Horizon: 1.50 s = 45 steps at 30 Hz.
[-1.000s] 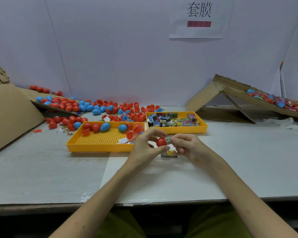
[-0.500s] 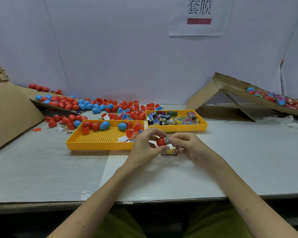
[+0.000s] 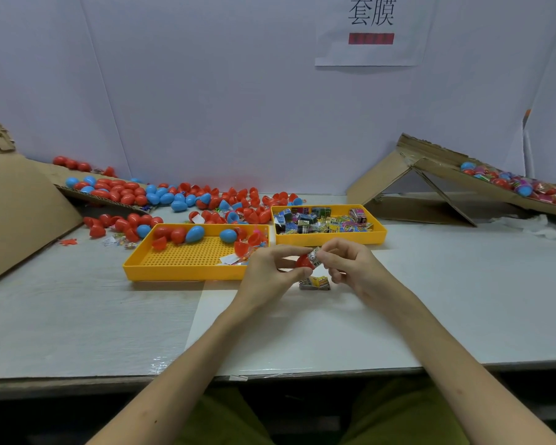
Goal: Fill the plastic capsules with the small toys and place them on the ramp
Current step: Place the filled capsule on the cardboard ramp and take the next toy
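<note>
Head view: the red capsule half is held up off the table, just in front of the capsule tray and the toy tray.
Left hand: fingers and thumb curl round the capsule half.
Right hand: pinches a printed toy packet against the capsule's upper right.
Room: a spare packet lies beneath the hands. Wide table surface runs to the near edge, and the ramp stands far right, well apart.

Looks like a small hand-packing workstation, not anyone's home. Plain counter boxed in by white partition panels with a printed paper sign taped up, yellow parts trays, loose heaps of red and blue capsules, plus a homemade cardboard ramp holding finished ones.
</note>
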Each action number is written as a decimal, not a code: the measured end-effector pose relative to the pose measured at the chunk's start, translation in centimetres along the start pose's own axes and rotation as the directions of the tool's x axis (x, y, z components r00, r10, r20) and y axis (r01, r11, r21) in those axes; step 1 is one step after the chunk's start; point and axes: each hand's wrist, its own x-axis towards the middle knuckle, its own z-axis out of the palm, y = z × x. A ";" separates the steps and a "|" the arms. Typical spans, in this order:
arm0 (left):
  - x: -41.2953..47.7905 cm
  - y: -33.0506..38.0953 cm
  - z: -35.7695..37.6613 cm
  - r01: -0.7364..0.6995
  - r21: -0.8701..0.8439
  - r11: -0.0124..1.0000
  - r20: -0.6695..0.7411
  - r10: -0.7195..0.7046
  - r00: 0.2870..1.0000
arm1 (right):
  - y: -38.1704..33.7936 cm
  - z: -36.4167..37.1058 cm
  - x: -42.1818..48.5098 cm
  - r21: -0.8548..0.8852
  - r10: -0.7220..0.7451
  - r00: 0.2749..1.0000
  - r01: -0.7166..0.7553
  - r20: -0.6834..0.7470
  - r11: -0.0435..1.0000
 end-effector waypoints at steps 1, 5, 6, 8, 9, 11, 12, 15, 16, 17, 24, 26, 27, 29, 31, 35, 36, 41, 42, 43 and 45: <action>0.1 0.0 0.0 0.006 0.013 1.000 -0.007 -0.006 1.000 | 0.0 -0.1 0.0 0.018 -0.009 1.000 0.009 0.001 1.000; 0.2 0.3 -0.1 0.065 -0.115 0.991 -0.025 -0.068 0.997 | -0.2 0.1 0.0 0.055 -0.050 0.999 0.050 -0.014 0.997; 0.2 0.4 -0.2 0.088 -0.176 0.980 -0.021 -0.093 0.995 | -0.2 0.1 0.0 0.053 -0.071 0.997 0.072 -0.034 0.996; 0.2 0.7 -0.3 0.135 -0.299 0.945 -0.001 -0.142 0.990 | -0.3 0.2 -0.1 -0.009 -0.147 0.985 0.146 -0.094 0.989; 0.2 0.8 -0.4 0.156 -0.359 0.920 0.012 -0.162 0.987 | -0.3 0.3 -0.3 -0.076 -0.201 0.971 0.193 -0.125 0.978; 0.2 0.9 -0.6 0.199 -0.478 0.855 0.044 -0.203 0.978 | 0.0 0.6 -0.6 -0.270 -0.347 0.924 0.297 -0.159 0.916; 0.2 1.0 -0.6 0.225 -0.530 0.818 0.061 -0.228 0.972 | 0.2 0.8 -0.7 -0.393 -0.434 0.888 0.348 -0.154 0.851; 0.4 0.9 -0.8 0.278 -0.649 0.709 0.106 -0.277 0.955 | 0.6 1.3 -0.9 -0.674 -0.646 0.756 0.425 -0.101 0.603; 0.4 0.9 -0.9 0.289 -0.676 0.678 0.121 -0.286 0.951 | 0.7 1.4 -0.9 -0.720 -0.684 0.725 0.432 -0.081 0.543; 0.4 0.9 -0.9 0.296 -0.688 0.662 0.131 -0.288 0.949 | 0.7 1.6 -0.9 -0.753 -0.709 0.703 0.435 -0.059 0.493; 0.2 0.9 -0.7 0.298 -0.640 0.708 0.164 -0.254 0.953 | 0.8 2.6 -1.0 -0.853 -0.725 0.689 0.367 -0.020 0.372; 0.1 1.0 -0.6 0.308 -0.621 0.720 0.173 -0.258 0.951 | 0.6 2.6 -1.1 -0.857 -0.726 0.687 0.356 -0.030 0.372; 0.1 1.0 -0.6 0.312 -0.616 0.723 0.176 -0.260 0.950 | 0.6 2.6 -1.1 -0.860 -0.729 0.684 0.358 -0.024 0.364; 0.1 1.0 -0.6 0.318 -0.608 0.728 0.173 -0.270 0.947 | 0.5 2.8 -1.3 -0.865 -0.730 0.684 0.369 0.006 0.339; 0.1 1.0 -0.6 0.322 -0.605 0.728 0.164 -0.282 0.945 | 0.3 3.0 -1.4 -0.871 -0.726 0.687 0.375 0.031 0.318; 0.1 0.8 -0.6 0.333 -0.591 0.734 0.152 -0.304 0.940 | 0.1 3.2 -1.6 -0.884 -0.713 0.699 0.366 0.054 0.291; 0.1 0.8 -0.6 0.336 -0.586 0.738 0.147 -0.311 0.939 | 0.0 3.3 -1.6 -0.885 -0.706 0.706 0.364 0.059 0.290; 0.0 1.0 -0.5 0.333 -0.594 0.732 0.137 -0.316 0.939 | -0.1 3.3 -1.8 -0.883 -0.671 0.737 0.362 0.076 0.298; 0.0 1.1 -0.5 0.334 -0.606 0.722 0.140 -0.316 0.938 | -0.1 3.4 -1.8 -0.883 -0.664 0.744 0.361 0.079 0.299; 0.0 1.1 -0.6 0.337 -0.618 0.710 0.145 -0.319 0.937 | -0.1 3.4 -1.8 -0.883 -0.659 0.748 0.361 0.083 0.299; 0.0 1.2 -0.7 0.353 -0.634 0.688 0.161 -0.328 0.931 | -0.1 3.4 -1.9 -0.883 -0.657 0.748 0.364 0.088 0.296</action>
